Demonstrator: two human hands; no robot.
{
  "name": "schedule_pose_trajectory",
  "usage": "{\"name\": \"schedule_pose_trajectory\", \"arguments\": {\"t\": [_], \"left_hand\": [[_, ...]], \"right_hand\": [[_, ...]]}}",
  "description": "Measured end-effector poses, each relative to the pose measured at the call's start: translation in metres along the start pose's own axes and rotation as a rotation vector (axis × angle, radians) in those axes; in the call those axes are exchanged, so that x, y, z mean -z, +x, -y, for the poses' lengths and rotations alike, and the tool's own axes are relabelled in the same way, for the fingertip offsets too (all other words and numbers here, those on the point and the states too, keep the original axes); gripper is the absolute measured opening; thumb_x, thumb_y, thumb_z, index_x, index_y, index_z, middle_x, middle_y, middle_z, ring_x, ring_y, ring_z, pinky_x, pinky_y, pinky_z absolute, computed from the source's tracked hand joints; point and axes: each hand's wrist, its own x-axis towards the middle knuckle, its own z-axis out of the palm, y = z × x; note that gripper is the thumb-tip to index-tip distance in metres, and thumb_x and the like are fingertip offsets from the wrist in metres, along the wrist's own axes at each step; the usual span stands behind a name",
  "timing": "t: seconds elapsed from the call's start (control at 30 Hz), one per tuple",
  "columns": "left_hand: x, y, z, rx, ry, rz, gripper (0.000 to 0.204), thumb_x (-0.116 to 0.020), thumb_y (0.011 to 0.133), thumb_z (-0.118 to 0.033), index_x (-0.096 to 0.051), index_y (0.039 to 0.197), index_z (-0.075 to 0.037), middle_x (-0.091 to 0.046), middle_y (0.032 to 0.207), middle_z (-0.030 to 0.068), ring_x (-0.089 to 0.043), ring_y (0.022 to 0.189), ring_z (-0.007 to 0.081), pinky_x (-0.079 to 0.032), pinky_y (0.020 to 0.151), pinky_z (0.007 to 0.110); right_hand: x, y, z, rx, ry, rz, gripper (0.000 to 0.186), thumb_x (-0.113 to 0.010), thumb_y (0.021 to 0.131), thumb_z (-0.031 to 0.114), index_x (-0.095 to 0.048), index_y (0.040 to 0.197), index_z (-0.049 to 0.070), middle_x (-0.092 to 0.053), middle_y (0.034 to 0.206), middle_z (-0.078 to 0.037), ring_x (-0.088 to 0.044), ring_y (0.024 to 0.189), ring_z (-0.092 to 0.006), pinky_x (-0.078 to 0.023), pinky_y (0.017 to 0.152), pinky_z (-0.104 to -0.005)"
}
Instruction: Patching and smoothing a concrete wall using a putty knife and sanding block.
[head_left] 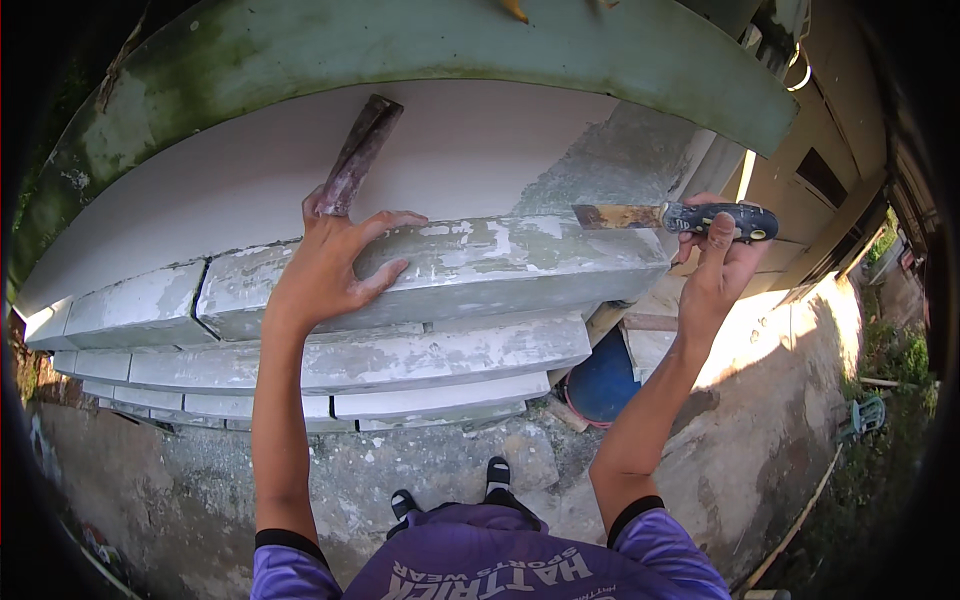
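In my right hand (715,245) is a putty knife (718,219). Its dark handle lies in my closed fingers, thumb on top, and its rust-stained blade points left over the end of a pale ledge (480,255) patched with white filler. My left hand (335,255) bends over the same ledge, thumb and forefinger spread near its top. The other fingers, partly hidden, grip a long, flat, plaster-smeared tool (362,150) that tilts up in front of the wall; its exact kind is unclear. White coating covers most of the wall (450,140), with a grey rough patch (620,160) at its right.
Lower stepped ledges (400,360) jut out beneath. A mossy green curved panel (400,45) overhangs the wall. By the ledges' right end stands a blue round container (603,380). Concrete ground (450,455) lies under my feet, with plants (900,370) at far right.
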Motion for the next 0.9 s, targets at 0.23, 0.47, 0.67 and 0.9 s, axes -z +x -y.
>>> {"name": "schedule_pose_trajectory", "arguments": {"t": [0.23, 0.47, 0.67, 0.9], "left_hand": [[-0.002, 0.0, 0.004, -0.057, -0.002, 0.026, 0.045, -0.072, 0.088, -0.031, -0.062, 0.132, -0.026, -0.062, 0.103, 0.0167, -0.054, 0.11, 0.0315, -0.029, 0.111, 0.044], [-0.014, 0.0, 0.02, -0.253, 0.025, -0.197, 0.045, -0.07, 0.088, -0.033, -0.061, 0.131, -0.026, -0.057, 0.084, 0.014, -0.058, 0.099, 0.031, -0.022, 0.116, 0.054], [-0.012, 0.0, 0.02, -0.255, 0.003, -0.183, 0.045, -0.07, 0.088, -0.032, -0.061, 0.131, -0.023, -0.057, 0.084, 0.0144, -0.058, 0.101, 0.0311, -0.022, 0.116, 0.054], [-0.015, -0.001, 0.022, -0.28, 0.031, -0.221, 0.045, -0.07, 0.088, -0.03, -0.061, 0.131, -0.023, -0.057, 0.083, 0.0144, -0.058, 0.101, 0.0306, -0.023, 0.115, 0.054]], "right_hand": [[-0.055, -0.01, -0.035, 0.088, -0.08, 0.083, 0.03, -0.058, 0.103, 0.016, -0.034, 0.118, 0.006, -0.064, 0.108, -0.015, -0.055, 0.075, -0.0118, -0.046, 0.063, -0.0229], [-0.06, -0.002, -0.034, 0.245, -0.061, 0.049, 0.028, -0.054, 0.105, 0.023, -0.038, 0.119, 0.004, -0.064, 0.105, -0.013, -0.054, 0.088, -0.0143, -0.045, 0.082, -0.0286], [-0.051, 0.007, -0.016, 0.214, 0.026, 0.113, 0.028, -0.056, 0.104, 0.022, -0.04, 0.12, 0.005, -0.061, 0.104, -0.011, -0.055, 0.093, -0.017, -0.045, 0.089, -0.0327], [-0.076, 0.025, -0.002, 0.181, 0.397, -0.149, 0.025, -0.054, 0.099, 0.006, -0.035, 0.116, 0.011, -0.05, 0.089, -0.008, -0.05, 0.064, -0.0164, -0.047, 0.054, -0.0338]]}}
